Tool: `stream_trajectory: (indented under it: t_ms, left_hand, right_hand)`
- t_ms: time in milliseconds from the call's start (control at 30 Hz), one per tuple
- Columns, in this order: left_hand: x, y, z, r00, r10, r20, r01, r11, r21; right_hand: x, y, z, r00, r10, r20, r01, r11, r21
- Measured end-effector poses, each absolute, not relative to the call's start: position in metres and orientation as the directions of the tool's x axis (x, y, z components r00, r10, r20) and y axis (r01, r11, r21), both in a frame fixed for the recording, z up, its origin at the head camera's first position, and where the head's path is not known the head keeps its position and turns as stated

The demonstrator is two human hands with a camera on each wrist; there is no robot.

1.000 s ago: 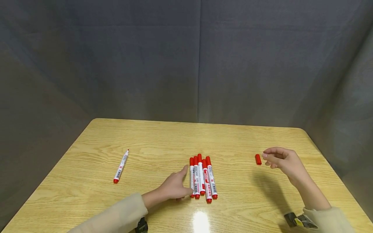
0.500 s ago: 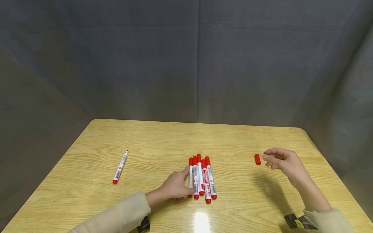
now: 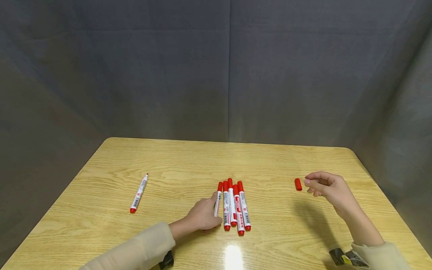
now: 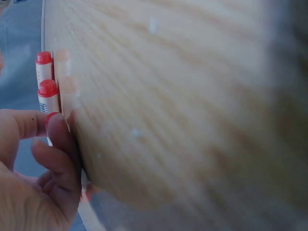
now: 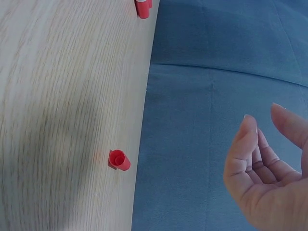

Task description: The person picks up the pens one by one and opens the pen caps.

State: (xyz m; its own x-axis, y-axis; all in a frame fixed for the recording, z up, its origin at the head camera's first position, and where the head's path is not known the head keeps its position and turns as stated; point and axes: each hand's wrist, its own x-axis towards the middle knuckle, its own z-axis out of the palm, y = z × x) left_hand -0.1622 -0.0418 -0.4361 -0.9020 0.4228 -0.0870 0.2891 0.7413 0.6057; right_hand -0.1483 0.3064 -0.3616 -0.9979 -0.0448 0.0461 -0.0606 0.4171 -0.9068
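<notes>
My left hand point(image 3: 201, 215) pinches a red-capped whiteboard marker point(image 3: 217, 204) between thumb and fingers. This marker leans slightly, its red cap pointing away, just left of a row of several capped markers point(image 3: 227, 208) lying side by side. In the left wrist view, the fingers point(image 4: 60, 132) and thumb close round the marker's red end, mostly hidden. On the right, my right hand point(image 3: 329, 189) hovers with loosely bent fingers and holds nothing. Right beside its fingertips in the head view lies a loose red marker cap point(image 3: 298, 184); the right wrist view shows the cap's hollow opening point(image 5: 118, 160).
An uncapped marker point(image 3: 139, 193) lies on the left of the wooden table point(image 3: 182, 161), red tip pointing away. Grey cloth point(image 3: 168, 75) hangs behind the table and at both sides.
My left thumb and fingers have closed on the leftmost marker of the row and drawn it slightly left, tilting it away from the others. My right hand has stayed beside the cap.
</notes>
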Motion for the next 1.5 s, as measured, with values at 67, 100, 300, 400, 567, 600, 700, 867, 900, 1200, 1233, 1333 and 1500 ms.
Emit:
stream_trajectory:
  t_ms: [67, 100, 300, 400, 567, 600, 700, 867, 900, 1200, 1233, 1333, 1500]
  left_hand:
    - [-0.163, -0.044, -0.437, -0.898, 0.432, -0.080, 0.289, 0.720, 0.631]
    - [-0.163, -0.045, -0.437, -0.897, 0.436, -0.078, 0.287, 0.707, 0.646]
    - [-0.163, -0.050, -0.438, -0.893, 0.436, -0.113, 0.196, 0.601, 0.775]
    - [-0.163, -0.053, -0.438, -0.889, 0.433, -0.150, 0.101, 0.505, 0.857]
    - [-0.163, -0.056, -0.439, -0.893, 0.425, -0.147, 0.026, 0.375, 0.927]
    - [-0.163, -0.057, -0.438, -0.894, 0.427, -0.135, 0.031, 0.359, 0.933]
    - [-0.161, -0.058, -0.436, -0.890, 0.443, -0.105, 0.039, 0.305, 0.952]
    - [-0.158, -0.059, -0.430, -0.878, 0.478, -0.024, 0.107, 0.245, 0.963]
    - [-0.158, -0.059, -0.429, -0.876, 0.483, -0.007, 0.125, 0.241, 0.962]
    - [-0.151, -0.055, -0.417, -0.831, 0.545, 0.114, 0.265, 0.207, 0.942]
    - [-0.150, -0.055, -0.415, -0.826, 0.550, 0.120, 0.271, 0.202, 0.941]
    - [-0.148, -0.053, -0.411, -0.811, 0.566, 0.147, 0.308, 0.199, 0.931]
    - [-0.145, -0.052, -0.403, -0.779, 0.590, 0.214, 0.393, 0.193, 0.899]
  right_hand:
    - [-0.148, 0.306, -0.361, -0.998, -0.045, 0.046, -0.060, 0.418, -0.907]
    - [-0.148, 0.306, -0.361, -0.998, -0.045, 0.046, -0.061, 0.420, -0.906]
    - [-0.149, 0.304, -0.361, -0.998, -0.047, 0.041, -0.057, 0.432, -0.900]
    - [-0.149, 0.303, -0.361, -0.998, -0.047, 0.042, -0.058, 0.428, -0.902]
    - [-0.150, 0.298, -0.361, -0.997, -0.065, 0.040, -0.062, 0.401, -0.914]
    - [-0.150, 0.297, -0.361, -0.997, -0.069, 0.037, -0.062, 0.395, -0.917]
    - [-0.150, 0.293, -0.361, -0.996, -0.081, 0.036, -0.064, 0.382, -0.922]
    - [-0.151, 0.287, -0.361, -0.993, -0.104, 0.054, -0.089, 0.367, -0.926]
    - [-0.151, 0.285, -0.361, -0.993, -0.106, 0.058, -0.093, 0.367, -0.926]
    - [-0.157, 0.266, -0.357, -0.986, -0.145, 0.081, -0.125, 0.323, -0.938]
    - [-0.157, 0.264, -0.356, -0.985, -0.151, 0.084, -0.128, 0.314, -0.941]
    - [-0.159, 0.255, -0.354, -0.984, -0.163, 0.077, -0.123, 0.291, -0.949]
    - [-0.165, 0.238, -0.351, -0.983, -0.172, 0.059, -0.104, 0.263, -0.959]
